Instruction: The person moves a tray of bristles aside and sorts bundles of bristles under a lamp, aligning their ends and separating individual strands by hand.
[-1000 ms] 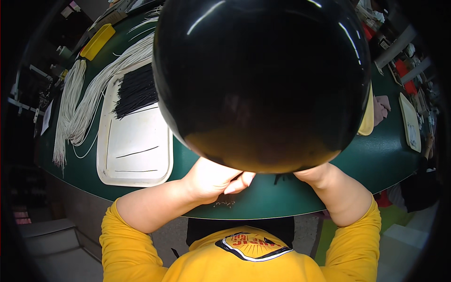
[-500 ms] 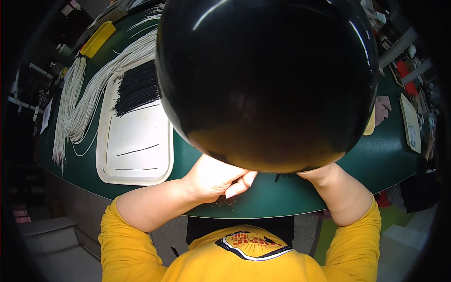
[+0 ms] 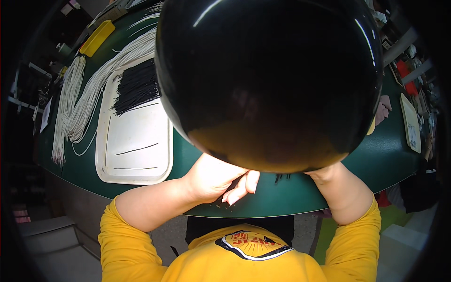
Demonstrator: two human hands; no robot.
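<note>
A large glossy black dome [image 3: 268,89] hangs over the middle of the view and hides much of my work area. My left hand [image 3: 218,178] rests at its lower left rim with the fingers curled together. A dark sliver shows between those fingers, but what it is I cannot make out. Only the wrist and base of my right hand [image 3: 326,174] show, at the dome's lower right; its fingers are hidden. Between the hands, short black wire ends [image 3: 282,176] poke out from under the rim. A few tiny crumbs lie on the green table [image 3: 268,202] below my left hand.
To the left, a white tray [image 3: 134,175] holds a bundle of black wires [image 3: 137,87] and several loose ones. Long white cables [image 3: 87,115] lie beyond it, near a yellow bin [image 3: 97,38]. At the right are a pinkish cloth [image 3: 384,108] and a pale tray [image 3: 405,115].
The fingers of my left hand have shifted and curled differently. My right wrist has moved slightly to the right, and more of the black wire ends show.
</note>
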